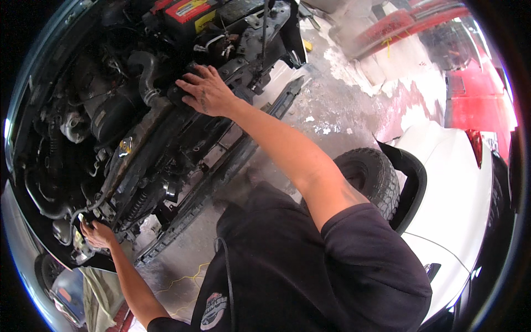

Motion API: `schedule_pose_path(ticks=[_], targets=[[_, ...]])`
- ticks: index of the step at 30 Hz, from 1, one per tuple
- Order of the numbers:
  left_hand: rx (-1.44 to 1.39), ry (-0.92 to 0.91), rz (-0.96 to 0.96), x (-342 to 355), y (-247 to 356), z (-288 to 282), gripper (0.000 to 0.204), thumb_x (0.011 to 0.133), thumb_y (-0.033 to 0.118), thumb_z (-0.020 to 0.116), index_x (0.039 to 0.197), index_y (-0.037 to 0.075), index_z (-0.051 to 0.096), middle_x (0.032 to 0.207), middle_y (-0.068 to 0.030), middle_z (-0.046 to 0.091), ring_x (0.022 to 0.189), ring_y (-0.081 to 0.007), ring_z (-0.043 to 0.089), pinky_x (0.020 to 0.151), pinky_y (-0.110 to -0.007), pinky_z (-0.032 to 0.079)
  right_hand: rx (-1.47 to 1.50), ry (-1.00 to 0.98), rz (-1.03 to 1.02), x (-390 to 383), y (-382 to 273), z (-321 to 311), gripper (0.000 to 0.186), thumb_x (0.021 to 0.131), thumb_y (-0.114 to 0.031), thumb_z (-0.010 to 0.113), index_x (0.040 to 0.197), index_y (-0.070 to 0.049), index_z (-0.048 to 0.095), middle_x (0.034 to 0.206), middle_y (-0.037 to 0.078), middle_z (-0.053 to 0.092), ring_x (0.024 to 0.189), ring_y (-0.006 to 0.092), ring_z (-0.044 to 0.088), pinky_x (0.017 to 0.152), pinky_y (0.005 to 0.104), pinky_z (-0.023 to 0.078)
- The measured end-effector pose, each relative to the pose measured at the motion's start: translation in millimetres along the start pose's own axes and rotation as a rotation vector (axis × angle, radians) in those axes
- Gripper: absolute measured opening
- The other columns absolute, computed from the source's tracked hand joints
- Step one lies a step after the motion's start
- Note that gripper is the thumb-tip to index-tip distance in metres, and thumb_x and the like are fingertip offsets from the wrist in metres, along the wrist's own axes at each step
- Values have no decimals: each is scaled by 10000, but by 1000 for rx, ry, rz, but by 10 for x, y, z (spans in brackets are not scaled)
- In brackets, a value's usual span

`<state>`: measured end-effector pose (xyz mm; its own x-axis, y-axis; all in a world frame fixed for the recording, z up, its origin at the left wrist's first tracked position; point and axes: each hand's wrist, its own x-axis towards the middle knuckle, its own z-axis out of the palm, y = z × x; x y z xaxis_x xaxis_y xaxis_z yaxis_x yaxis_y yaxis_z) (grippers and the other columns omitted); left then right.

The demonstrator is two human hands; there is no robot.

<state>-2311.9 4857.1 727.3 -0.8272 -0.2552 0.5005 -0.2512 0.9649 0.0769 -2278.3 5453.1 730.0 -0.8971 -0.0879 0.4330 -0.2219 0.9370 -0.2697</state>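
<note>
My right hand (207,92) rests with its fingers spread on a dark part at the right end of the radiator (157,113), in an open engine bay. Close to that hand, a grey-black radiator hose (145,74) curves down to the radiator's top. At the far left end of the bay, my left hand (98,234) has its fingers curled round something small, mostly hidden, beside a thin dark hose (83,210). A yellowish, shiny patch (126,146) lies on the radiator's upper edge, between my two hands.
A red and yellow car battery (191,15) sits at the back of the bay. The front crossbar (221,180) runs between me and the radiator. To my right are a tyre (371,176) and a white car body (451,182). A yellow cord (188,278) lies on the floor.
</note>
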Motion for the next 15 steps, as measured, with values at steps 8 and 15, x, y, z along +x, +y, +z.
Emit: schedule_pose_path(ticks=[8, 15], targets=[[-37, 55, 43, 52, -210, 194, 495, 876, 342, 589, 1331, 156, 645, 1382, -61, 601, 1240, -307, 565, 1024, -451, 407, -64, 6, -94, -9, 86, 32, 532, 1006, -497, 508, 1431, -181, 557, 1355, 105, 577, 1348, 382, 423, 1106, 580, 301], [-109, 39, 11, 51, -76, 70, 482, 841, 302, 592, 1282, 129, 677, 1348, -95, 622, 1243, -314, 568, 1049, -455, 405, -61, -32, -143, -4, 141, 55, 533, 1009, -478, 534, 1453, -184, 536, 1419, 88, 555, 1388, 377, 394, 1131, 549, 297]])
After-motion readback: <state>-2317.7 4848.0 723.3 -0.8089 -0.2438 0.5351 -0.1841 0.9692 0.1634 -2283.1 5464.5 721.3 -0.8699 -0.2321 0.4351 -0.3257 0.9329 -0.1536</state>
